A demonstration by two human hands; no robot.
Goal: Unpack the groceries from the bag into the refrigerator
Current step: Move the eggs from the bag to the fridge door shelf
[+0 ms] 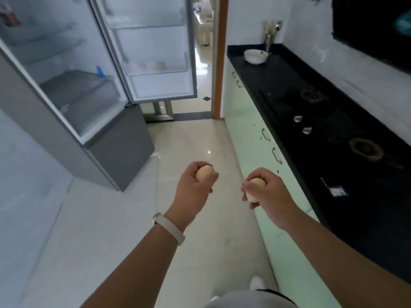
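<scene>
Our left hand (193, 189) grips an egg (204, 172), right hand (270, 192) grips a second egg (255, 189). Both sit over the floor (200, 141), refrigerator (124, 147) open ahead-left.

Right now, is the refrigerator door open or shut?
Open. The refrigerator door is swung wide, showing its inner racks and the shelves inside.

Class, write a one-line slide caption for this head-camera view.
Head view: the left hand grips one egg, the right hand another egg, facing the open refrigerator.
</scene>
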